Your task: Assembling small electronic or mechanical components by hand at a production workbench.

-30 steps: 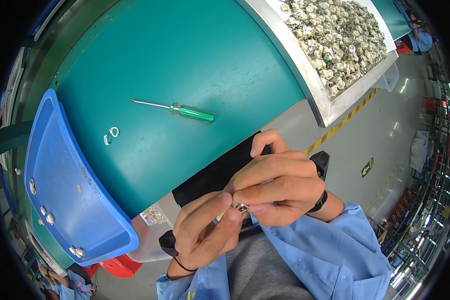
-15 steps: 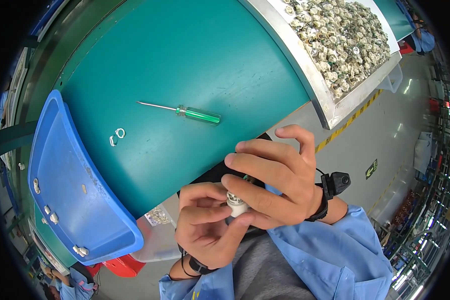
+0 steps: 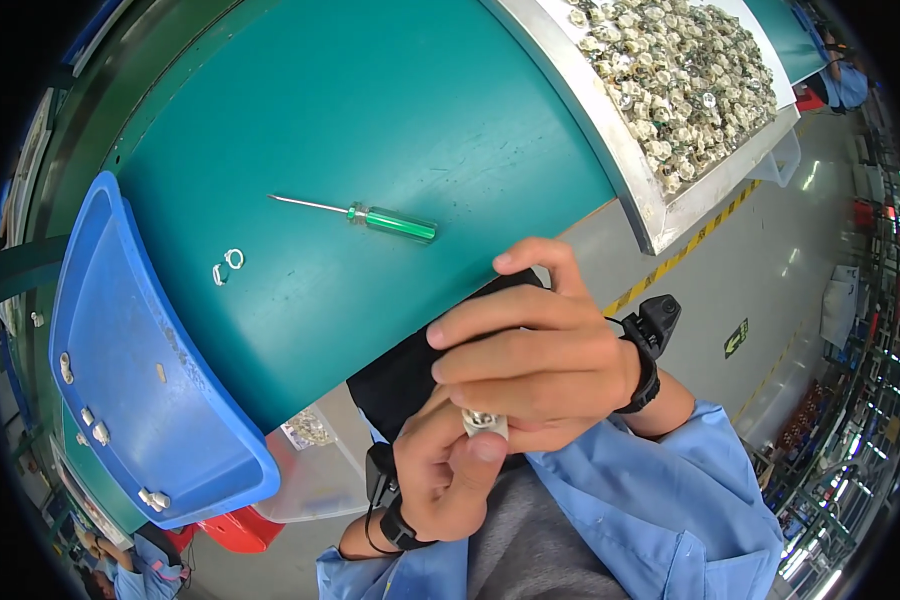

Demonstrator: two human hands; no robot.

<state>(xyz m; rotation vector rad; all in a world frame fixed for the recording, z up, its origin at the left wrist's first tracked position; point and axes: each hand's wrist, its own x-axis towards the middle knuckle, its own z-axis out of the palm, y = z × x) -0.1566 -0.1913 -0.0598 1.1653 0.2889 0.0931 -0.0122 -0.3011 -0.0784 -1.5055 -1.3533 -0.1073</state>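
Green tabletop [image 3: 370, 120] ahead, with a green-handled screwdriver [image 3: 398, 224] lying on it; nearer than its edge, holding a small white part [image 3: 485, 422] in the nearly closed left hand [image 3: 438, 475], with the thumb against its near side; just beneath the half-curled right hand [image 3: 555, 365], too covered to say whether gripped from there too
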